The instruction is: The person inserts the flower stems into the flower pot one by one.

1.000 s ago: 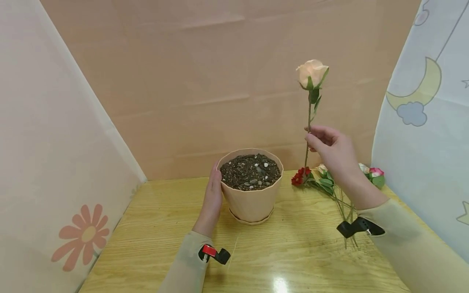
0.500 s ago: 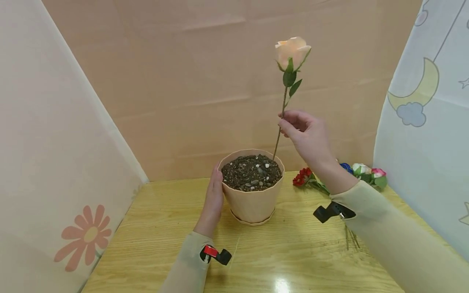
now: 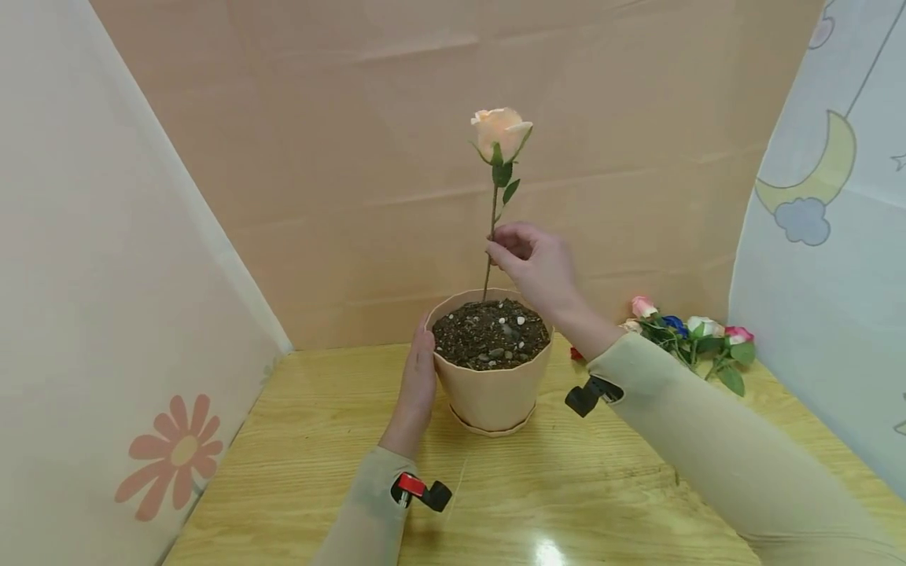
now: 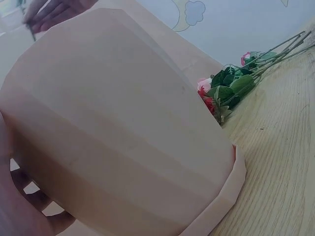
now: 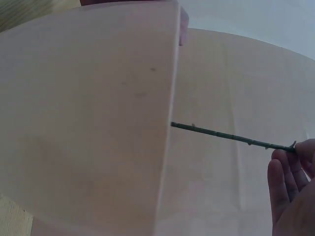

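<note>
A peach rose [image 3: 501,135] stands nearly upright over the flowerpot [image 3: 490,393], its stem's lower end at the soil [image 3: 481,338] near the back rim. My right hand [image 3: 538,263] pinches the stem midway between thumb and fingers. In the right wrist view, the thorny green stem [image 5: 221,134] runs from the fingertips to behind the pot's rim. My left hand [image 3: 416,373] holds the pot's left side, thumb near the rim; its fingers [image 4: 37,199] curve along the pot's wall in the left wrist view.
Several roses, including a blue rose [image 3: 675,324] and a white rose [image 3: 703,326], lie on the wooden table [image 3: 340,440] at right. Red blooms [image 4: 208,102] show in the left wrist view. A saucer [image 3: 493,432] sits under the pot; a peach backdrop [image 3: 340,196] stands behind.
My right hand has carried the peach rose leftward from over the other flowers to the pot, then lowered its stem to the soil. My left hand has stayed on the pot.
</note>
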`<state>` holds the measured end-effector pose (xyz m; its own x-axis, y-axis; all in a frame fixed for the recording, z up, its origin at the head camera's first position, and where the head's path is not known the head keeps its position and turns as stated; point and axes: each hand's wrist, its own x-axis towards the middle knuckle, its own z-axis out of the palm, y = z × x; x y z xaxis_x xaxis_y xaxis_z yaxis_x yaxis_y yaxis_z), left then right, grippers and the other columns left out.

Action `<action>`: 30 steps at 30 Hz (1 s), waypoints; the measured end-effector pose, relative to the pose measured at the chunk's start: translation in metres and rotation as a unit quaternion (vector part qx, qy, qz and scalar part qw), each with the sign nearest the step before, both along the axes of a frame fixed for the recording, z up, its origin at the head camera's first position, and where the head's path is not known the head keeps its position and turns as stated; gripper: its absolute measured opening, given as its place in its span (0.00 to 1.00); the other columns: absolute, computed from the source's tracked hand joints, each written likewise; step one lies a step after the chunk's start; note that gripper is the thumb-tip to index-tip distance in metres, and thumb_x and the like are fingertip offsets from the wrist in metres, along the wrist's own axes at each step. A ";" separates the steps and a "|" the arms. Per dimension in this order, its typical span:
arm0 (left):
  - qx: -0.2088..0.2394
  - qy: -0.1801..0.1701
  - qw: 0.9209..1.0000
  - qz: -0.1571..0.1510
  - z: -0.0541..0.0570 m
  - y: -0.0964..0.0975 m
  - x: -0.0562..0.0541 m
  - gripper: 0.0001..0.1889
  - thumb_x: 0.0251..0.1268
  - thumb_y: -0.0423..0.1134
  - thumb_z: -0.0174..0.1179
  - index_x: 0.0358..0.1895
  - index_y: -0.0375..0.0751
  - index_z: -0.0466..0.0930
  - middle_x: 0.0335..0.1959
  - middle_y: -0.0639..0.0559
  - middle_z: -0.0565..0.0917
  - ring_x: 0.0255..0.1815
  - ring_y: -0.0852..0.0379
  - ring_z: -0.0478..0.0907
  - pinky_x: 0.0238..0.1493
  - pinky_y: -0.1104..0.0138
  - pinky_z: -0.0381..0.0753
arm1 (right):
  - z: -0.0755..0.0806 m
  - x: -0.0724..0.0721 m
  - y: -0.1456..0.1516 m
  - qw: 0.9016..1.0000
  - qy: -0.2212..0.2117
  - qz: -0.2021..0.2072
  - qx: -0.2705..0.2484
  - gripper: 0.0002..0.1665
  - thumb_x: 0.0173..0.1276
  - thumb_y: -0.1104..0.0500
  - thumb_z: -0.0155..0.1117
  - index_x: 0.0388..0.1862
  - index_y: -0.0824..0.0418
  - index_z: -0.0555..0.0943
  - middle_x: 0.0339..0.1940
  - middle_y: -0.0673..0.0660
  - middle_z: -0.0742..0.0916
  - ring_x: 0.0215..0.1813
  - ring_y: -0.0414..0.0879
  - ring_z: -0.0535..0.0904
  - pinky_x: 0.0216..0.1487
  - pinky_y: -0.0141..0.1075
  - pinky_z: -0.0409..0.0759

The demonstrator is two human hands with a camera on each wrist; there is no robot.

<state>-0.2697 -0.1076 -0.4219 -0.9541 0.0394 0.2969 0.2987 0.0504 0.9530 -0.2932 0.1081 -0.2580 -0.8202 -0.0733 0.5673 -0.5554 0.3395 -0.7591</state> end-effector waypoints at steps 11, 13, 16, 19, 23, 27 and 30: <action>-0.005 -0.006 1.000 0.003 -0.001 0.001 -0.001 0.33 0.95 0.60 0.32 0.93 0.54 0.50 0.91 0.52 0.53 0.91 0.47 0.46 0.88 0.42 0.45 | -0.012 -0.024 -0.030 0.999 0.011 0.003 0.047 0.11 0.81 0.59 0.73 0.54 0.63 0.91 0.45 0.57 0.94 0.45 0.52 0.91 0.51 0.44 0.89; -0.006 -0.005 1.000 0.006 -0.001 0.002 0.000 0.33 0.95 0.59 0.32 0.93 0.54 0.50 0.91 0.52 0.54 0.91 0.47 0.46 0.88 0.42 0.46 | -0.015 -0.026 -0.032 0.998 0.010 -0.002 0.062 0.11 0.81 0.58 0.72 0.55 0.63 0.91 0.45 0.56 0.94 0.45 0.51 0.91 0.51 0.46 0.88; -0.005 -0.002 1.000 0.008 0.002 0.003 0.001 0.32 0.96 0.57 0.33 0.93 0.54 0.50 0.91 0.53 0.54 0.91 0.48 0.47 0.88 0.43 0.47 | -0.019 -0.029 -0.035 0.997 0.009 -0.007 0.079 0.13 0.82 0.57 0.72 0.57 0.62 0.91 0.46 0.56 0.93 0.46 0.51 0.90 0.52 0.47 0.87; -0.004 0.001 1.000 0.008 0.004 0.003 0.002 0.32 0.96 0.56 0.33 0.93 0.53 0.50 0.91 0.52 0.53 0.91 0.47 0.47 0.88 0.43 0.47 | -0.024 -0.030 -0.037 0.995 0.004 -0.008 0.094 0.14 0.82 0.56 0.71 0.59 0.62 0.90 0.47 0.56 0.93 0.47 0.51 0.90 0.53 0.48 0.88; -0.006 0.000 1.000 0.011 0.004 0.003 0.002 0.32 0.96 0.56 0.33 0.93 0.51 0.50 0.92 0.51 0.53 0.91 0.47 0.47 0.88 0.43 0.47 | -0.033 -0.032 -0.038 0.994 0.002 0.001 0.107 0.15 0.83 0.56 0.71 0.61 0.62 0.90 0.49 0.56 0.94 0.48 0.50 0.90 0.54 0.48 0.88; -0.007 -0.007 1.000 0.014 0.003 0.002 0.003 0.32 0.96 0.55 0.33 0.93 0.53 0.50 0.92 0.52 0.53 0.91 0.47 0.46 0.88 0.43 0.48 | -0.040 -0.033 -0.040 0.994 0.006 0.003 0.108 0.16 0.83 0.57 0.70 0.63 0.62 0.90 0.51 0.57 0.94 0.50 0.51 0.90 0.56 0.49 0.88; -0.010 -0.010 1.000 0.016 0.002 0.001 0.004 0.31 0.96 0.55 0.32 0.93 0.53 0.50 0.92 0.53 0.53 0.91 0.47 0.46 0.88 0.42 0.47 | -0.044 -0.036 -0.041 0.994 0.009 0.003 0.106 0.16 0.83 0.58 0.70 0.63 0.62 0.90 0.51 0.58 0.94 0.50 0.52 0.91 0.57 0.50 0.88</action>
